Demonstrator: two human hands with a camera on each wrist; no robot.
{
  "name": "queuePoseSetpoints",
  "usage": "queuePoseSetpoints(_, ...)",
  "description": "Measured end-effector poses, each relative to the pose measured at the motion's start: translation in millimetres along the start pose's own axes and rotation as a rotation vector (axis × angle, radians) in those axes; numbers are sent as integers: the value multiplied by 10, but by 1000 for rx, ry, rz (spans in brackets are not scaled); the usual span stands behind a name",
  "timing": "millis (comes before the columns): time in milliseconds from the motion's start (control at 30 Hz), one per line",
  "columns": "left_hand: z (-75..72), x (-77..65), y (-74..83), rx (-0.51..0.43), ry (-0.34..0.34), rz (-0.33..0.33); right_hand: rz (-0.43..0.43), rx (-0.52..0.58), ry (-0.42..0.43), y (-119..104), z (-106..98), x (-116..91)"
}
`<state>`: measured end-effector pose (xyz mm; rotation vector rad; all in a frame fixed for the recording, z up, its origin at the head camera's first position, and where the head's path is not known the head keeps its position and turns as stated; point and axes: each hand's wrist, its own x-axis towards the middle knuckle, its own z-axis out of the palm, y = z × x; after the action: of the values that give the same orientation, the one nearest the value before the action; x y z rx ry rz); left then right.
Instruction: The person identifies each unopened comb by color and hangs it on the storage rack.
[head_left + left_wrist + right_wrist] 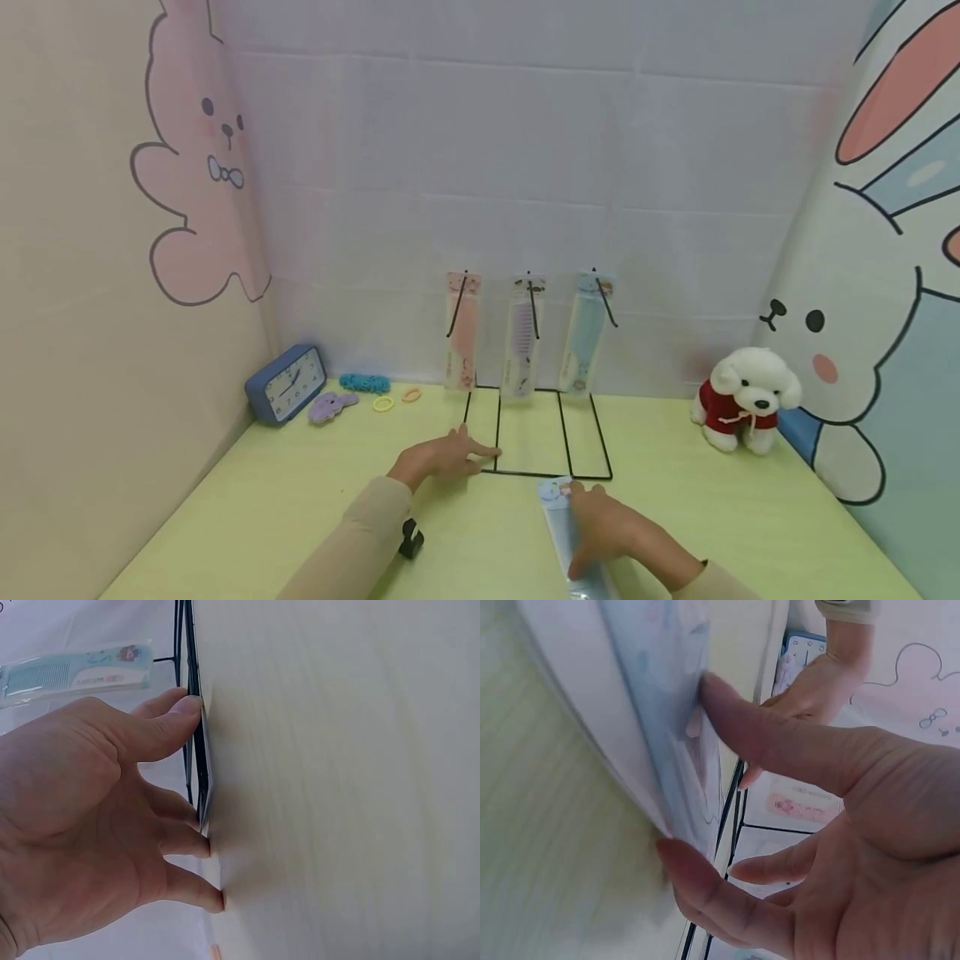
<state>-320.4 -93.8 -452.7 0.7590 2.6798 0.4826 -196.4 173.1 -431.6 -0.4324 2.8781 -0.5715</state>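
In the head view, my left hand [448, 455] reaches to the front left of a black wire rack [517, 473], fingers spread. Seen from the left wrist, the thumb [176, 727] rests along the rack's wire and the other fingertips touch down beside it. My right hand [603, 525] holds a slim blue comb package [558, 521] with a printed header, lying near the rack's front edge. The right wrist view has thumb and fingers at opposite edges of the package [656, 697]. Pink [462, 333], purple [522, 333] and blue [585, 337] packaged combs hang from the rack's hooks.
At the back left are a blue clock [288, 383], a purple plush-like item [330, 407], a blue coiled band [365, 382], and yellow [383, 404] and orange [411, 395] rings. A white toy dog [750, 400] sits at right. Curtains enclose the table [675, 483].
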Motion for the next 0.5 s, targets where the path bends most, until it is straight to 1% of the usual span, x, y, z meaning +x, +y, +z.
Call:
queuePoseSetpoints(167,1,15,-1,0,-1,-18,45,111,-57,76,-70,-30)
queuePoseSetpoints(367,10,11,-5,-1,1,-9,91,207,-80,154,-107,-91)
queuePoseSetpoints(500,5,11,-5,0,3,-1,121,338,-109,191,-115,-117)
